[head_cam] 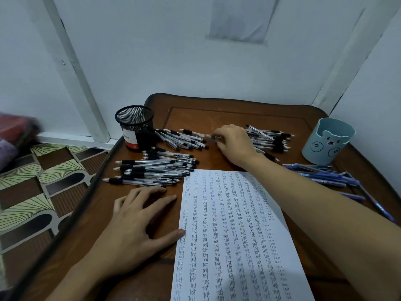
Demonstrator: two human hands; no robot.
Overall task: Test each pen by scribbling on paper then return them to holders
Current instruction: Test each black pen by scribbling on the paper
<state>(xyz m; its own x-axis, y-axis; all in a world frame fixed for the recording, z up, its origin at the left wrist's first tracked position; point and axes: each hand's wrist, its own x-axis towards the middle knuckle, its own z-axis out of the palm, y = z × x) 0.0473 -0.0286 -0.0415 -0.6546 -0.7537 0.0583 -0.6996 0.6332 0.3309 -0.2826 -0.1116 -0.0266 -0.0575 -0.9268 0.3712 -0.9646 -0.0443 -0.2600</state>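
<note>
Right hand (233, 144) reaches far forward, fingertips curled down, pinching one black pen (200, 133) that lies between two loose heaps. Left hand (134, 224) lies flat with fingers spread, thumb touching the edge of the paper (227, 235) just to its right. Risks: the lift drags neighbouring pens and mixes tested with untested, and the right forearm over the sheet's corner could nudge the paper or sweep the blue pens (325, 177) beside it. Mesh holder (134, 127) stands left of the right hand, blue holder (327, 142) to its right.
</note>
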